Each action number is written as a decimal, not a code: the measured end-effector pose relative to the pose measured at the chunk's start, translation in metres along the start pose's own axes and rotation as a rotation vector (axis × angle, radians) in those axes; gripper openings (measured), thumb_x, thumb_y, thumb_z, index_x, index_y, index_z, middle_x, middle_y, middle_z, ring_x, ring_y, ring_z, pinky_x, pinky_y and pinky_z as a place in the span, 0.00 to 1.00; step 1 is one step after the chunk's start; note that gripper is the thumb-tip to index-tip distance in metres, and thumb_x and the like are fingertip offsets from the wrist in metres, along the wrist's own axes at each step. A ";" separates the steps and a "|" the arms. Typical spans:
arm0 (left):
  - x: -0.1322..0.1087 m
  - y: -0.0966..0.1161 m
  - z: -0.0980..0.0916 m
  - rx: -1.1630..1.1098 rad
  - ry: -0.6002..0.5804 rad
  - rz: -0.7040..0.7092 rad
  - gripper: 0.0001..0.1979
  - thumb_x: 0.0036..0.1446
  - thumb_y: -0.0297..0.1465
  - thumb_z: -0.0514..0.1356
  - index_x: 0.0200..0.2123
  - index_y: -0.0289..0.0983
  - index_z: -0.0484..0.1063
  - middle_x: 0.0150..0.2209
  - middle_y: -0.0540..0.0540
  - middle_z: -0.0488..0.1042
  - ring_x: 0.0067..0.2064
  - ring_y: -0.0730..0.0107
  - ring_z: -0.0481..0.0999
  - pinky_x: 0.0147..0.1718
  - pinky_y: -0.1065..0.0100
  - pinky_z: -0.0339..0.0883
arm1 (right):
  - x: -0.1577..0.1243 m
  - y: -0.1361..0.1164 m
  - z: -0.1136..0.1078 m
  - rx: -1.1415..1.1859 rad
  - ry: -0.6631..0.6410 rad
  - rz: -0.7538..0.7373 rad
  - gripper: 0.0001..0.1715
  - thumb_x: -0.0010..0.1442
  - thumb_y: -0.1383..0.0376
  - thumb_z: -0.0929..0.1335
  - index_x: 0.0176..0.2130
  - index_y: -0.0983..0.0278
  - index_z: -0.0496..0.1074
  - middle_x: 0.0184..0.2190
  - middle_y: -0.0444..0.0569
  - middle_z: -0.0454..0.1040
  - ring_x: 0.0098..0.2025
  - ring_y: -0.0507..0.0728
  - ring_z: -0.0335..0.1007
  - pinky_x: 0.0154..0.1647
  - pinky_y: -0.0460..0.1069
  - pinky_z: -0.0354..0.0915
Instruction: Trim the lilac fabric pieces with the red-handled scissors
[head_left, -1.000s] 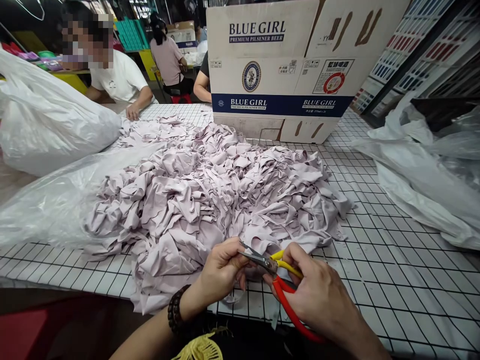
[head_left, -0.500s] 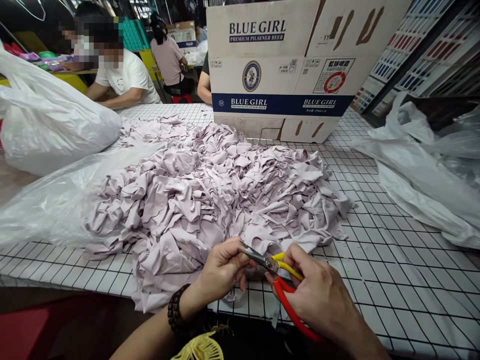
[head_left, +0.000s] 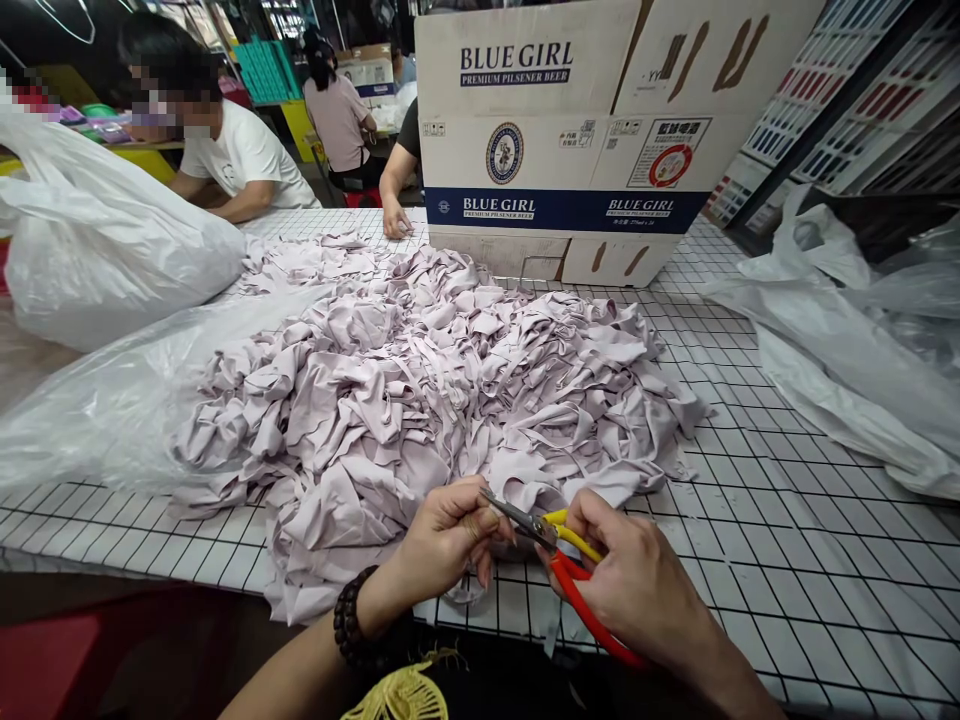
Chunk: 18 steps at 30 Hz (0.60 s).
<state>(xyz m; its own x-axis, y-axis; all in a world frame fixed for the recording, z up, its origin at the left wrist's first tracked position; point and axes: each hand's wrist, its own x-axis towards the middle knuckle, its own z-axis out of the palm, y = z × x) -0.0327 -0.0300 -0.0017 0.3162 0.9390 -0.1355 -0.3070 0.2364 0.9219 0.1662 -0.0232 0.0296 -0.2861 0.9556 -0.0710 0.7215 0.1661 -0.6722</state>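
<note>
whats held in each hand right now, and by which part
The right hand holds the scissors by their handles. The left hand is pinched at the blade tips; whether it grips anything cannot be told.

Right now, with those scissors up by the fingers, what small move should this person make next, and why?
I'd perhaps ease the left hand slightly back before any cut. The right hand grips the scissors with their blades pointing at the left hand's curled fingers; whether they touch, or what is pinched there, is too small to tell.
</note>
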 end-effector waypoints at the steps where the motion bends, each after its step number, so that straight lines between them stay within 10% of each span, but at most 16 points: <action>1: 0.000 0.000 0.000 0.000 0.002 0.002 0.20 0.54 0.45 0.64 0.26 0.32 0.71 0.23 0.52 0.65 0.14 0.83 0.63 0.12 0.76 0.64 | 0.001 0.003 0.001 0.096 -0.030 0.048 0.22 0.47 0.61 0.70 0.23 0.58 0.50 0.16 0.34 0.55 0.18 0.49 0.49 0.18 0.44 0.49; 9: 0.001 -0.008 0.010 0.240 -0.004 0.157 0.17 0.62 0.39 0.57 0.27 0.33 0.72 0.23 0.51 0.63 0.17 0.79 0.66 0.16 0.75 0.65 | 0.001 0.022 0.024 1.143 -0.293 0.426 0.31 0.49 0.37 0.68 0.29 0.62 0.66 0.22 0.46 0.73 0.18 0.51 0.65 0.19 0.46 0.62; 16: -0.023 -0.014 0.025 0.841 -0.361 0.386 0.11 0.63 0.28 0.55 0.45 0.35 0.75 0.56 0.34 0.70 0.52 0.60 0.75 0.51 0.63 0.70 | 0.008 0.012 0.034 1.312 -0.006 0.507 0.20 0.42 0.58 0.78 0.27 0.62 0.67 0.18 0.38 0.65 0.16 0.48 0.59 0.14 0.43 0.57; 18: -0.031 -0.012 0.016 0.838 -0.308 0.357 0.11 0.63 0.30 0.57 0.47 0.36 0.75 0.60 0.35 0.67 0.54 0.59 0.74 0.53 0.63 0.69 | 0.007 0.023 0.022 1.281 0.074 0.491 0.18 0.43 0.59 0.78 0.30 0.63 0.70 0.21 0.40 0.69 0.21 0.51 0.65 0.22 0.45 0.66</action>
<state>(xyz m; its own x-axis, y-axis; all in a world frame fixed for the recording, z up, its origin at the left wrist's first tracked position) -0.0244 -0.0661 -0.0022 0.5870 0.7857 0.1950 0.2725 -0.4187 0.8663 0.1670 -0.0183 -0.0021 -0.1094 0.8678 -0.4847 -0.3546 -0.4896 -0.7966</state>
